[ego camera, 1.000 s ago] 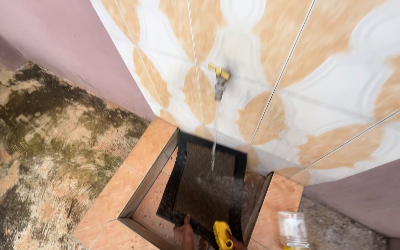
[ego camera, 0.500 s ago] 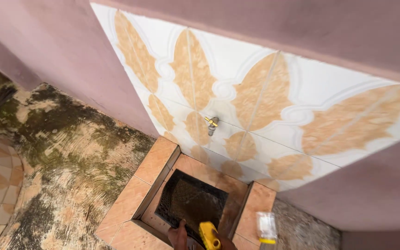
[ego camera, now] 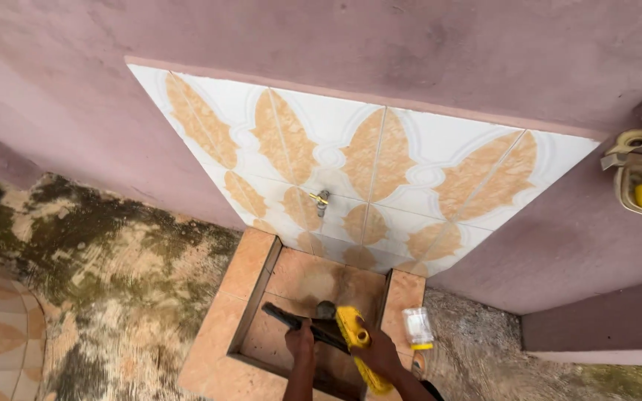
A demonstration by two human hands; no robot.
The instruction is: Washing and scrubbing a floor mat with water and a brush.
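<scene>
Change: mat point(ego camera: 302, 325) now tipped nearly edge-on, draining into basin point(ego camera: 261, 278).
Left hand point(ego camera: 300, 343): grip pinching mat's edge.
Right hand point(ego camera: 380, 355): grip wrapped around yellow brush point(ego camera: 357, 340), clear of tap point(ego camera: 322, 201).

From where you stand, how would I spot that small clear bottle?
Find the tiled basin under the wall tap. On its right rim, beside the right hand, stands the clear bottle. Its yellow band sets it apart from the larger yellow container.
</scene>
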